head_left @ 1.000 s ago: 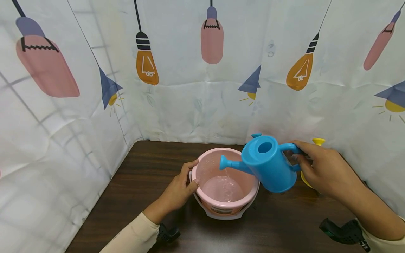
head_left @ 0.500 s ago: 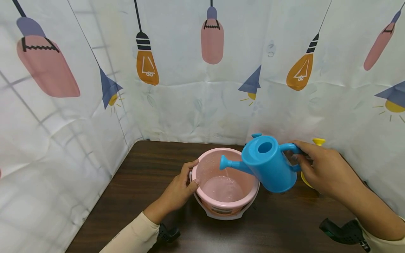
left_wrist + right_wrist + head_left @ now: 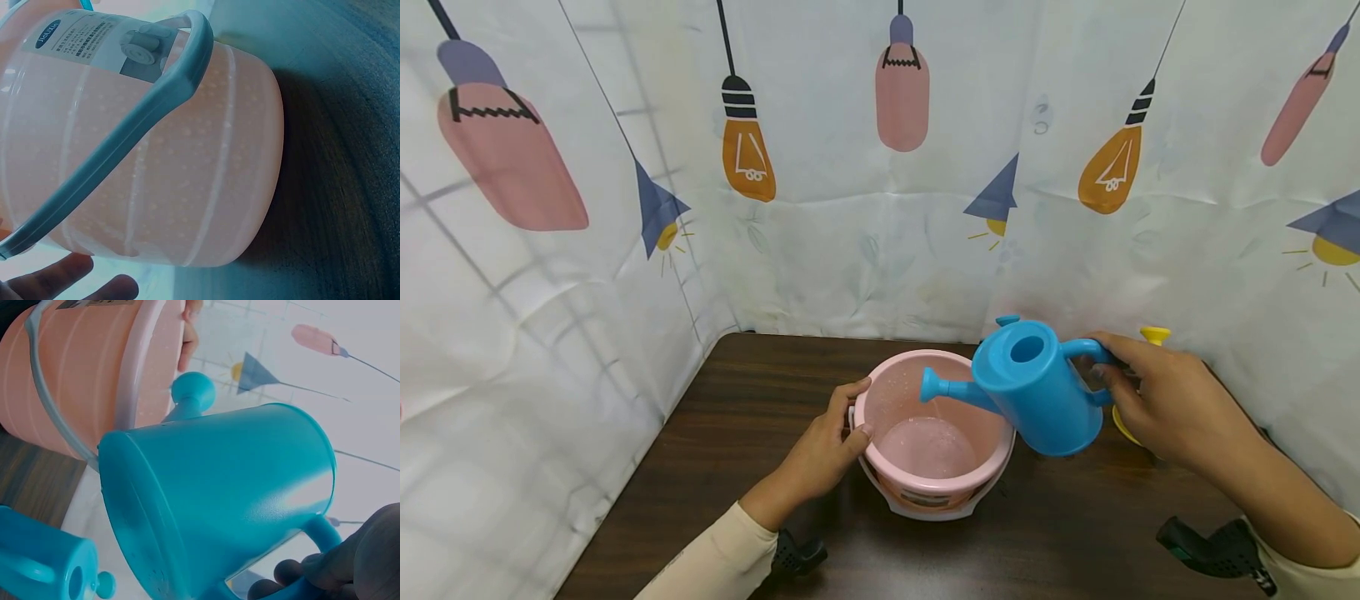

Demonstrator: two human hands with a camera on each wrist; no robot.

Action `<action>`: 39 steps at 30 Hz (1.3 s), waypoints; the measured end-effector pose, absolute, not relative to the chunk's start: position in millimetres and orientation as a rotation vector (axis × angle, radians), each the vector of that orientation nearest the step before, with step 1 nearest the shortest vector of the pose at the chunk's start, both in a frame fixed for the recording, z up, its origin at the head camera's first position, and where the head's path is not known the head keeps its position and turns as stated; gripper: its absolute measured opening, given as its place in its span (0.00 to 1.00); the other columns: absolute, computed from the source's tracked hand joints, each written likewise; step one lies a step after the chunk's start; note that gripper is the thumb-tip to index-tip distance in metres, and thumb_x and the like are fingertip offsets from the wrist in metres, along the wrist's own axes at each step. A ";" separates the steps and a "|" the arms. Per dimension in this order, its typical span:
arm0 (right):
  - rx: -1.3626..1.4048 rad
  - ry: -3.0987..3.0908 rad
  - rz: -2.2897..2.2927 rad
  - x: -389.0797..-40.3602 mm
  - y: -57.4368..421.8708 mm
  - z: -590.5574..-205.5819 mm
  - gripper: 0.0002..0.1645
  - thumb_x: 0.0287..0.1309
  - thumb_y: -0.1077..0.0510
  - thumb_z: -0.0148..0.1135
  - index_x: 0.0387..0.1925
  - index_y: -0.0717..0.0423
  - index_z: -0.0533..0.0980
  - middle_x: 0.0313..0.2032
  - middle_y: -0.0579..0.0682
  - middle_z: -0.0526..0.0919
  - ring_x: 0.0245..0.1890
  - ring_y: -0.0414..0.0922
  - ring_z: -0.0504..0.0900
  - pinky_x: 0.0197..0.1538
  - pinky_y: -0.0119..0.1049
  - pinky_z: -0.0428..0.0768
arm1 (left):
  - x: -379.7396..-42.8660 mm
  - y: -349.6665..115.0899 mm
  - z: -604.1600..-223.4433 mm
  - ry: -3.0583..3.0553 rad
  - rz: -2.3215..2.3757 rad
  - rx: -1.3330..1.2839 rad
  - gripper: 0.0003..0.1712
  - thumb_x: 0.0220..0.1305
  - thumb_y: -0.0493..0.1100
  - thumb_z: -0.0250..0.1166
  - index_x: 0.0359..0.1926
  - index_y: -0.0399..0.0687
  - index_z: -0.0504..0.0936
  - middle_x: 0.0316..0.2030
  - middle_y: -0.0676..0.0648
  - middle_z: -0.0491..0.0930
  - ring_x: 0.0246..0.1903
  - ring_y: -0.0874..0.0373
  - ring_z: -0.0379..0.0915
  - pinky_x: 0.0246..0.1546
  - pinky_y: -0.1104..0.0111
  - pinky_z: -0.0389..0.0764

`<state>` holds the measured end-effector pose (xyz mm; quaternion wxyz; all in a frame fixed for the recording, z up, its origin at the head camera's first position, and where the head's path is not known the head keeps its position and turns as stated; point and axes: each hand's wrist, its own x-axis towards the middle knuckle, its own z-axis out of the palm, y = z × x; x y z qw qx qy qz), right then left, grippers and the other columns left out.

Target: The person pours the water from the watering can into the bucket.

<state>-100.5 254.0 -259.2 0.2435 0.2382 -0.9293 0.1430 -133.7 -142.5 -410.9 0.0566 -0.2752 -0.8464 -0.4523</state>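
My left hand grips the left rim of a pink bucket, thumb over the edge. The bucket stands on the table with shallow water inside. My right hand holds a blue watering can by its handle, tilted to the left. Its spout hangs over the bucket's opening, and a thin trickle falls from it. In the left wrist view, the bucket's grey carrying handle slants down its labelled side. The right wrist view shows fingers curled round the can's handle.
A second blue watering can lies at the lower left of the right wrist view. Behind my right hand a yellow spout-like piece shows, the rest mostly hidden. Lamp-printed curtains border the dark wooden table at the back and left.
The splashing and bubbles on the water in the bucket have died down, and the stream looks thinner. Both hands and the watering can have stayed in nearly the same place.
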 end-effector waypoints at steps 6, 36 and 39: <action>0.630 -2.565 0.401 -99.9 253.4 -259.4 0.23 0.59 0.71 0.67 0.57 0.68 0.78 0.35 0.56 0.86 0.15 0.34 0.63 0.21 0.34 0.64 | -133.9 -142.4 -410.7 -2.569 -1.378 -0.831 0.35 0.75 0.54 0.52 0.77 0.50 0.54 0.55 0.40 0.79 0.47 0.55 0.81 0.47 0.57 0.80; 0.610 -2.568 0.412 -99.5 252.4 -258.9 0.24 0.60 0.70 0.68 0.58 0.67 0.78 0.34 0.55 0.86 0.15 0.34 0.61 0.20 0.34 0.62 | -132.7 -140.8 -409.7 -2.577 -1.366 -0.802 0.35 0.74 0.50 0.55 0.77 0.53 0.55 0.54 0.41 0.80 0.47 0.57 0.81 0.48 0.57 0.80; 0.614 -2.562 0.409 -99.7 252.9 -259.4 0.24 0.60 0.70 0.68 0.58 0.67 0.78 0.33 0.54 0.86 0.15 0.33 0.60 0.20 0.34 0.61 | -132.6 -140.6 -409.6 -2.581 -1.359 -0.796 0.35 0.74 0.50 0.55 0.76 0.53 0.55 0.54 0.41 0.80 0.47 0.57 0.81 0.48 0.57 0.80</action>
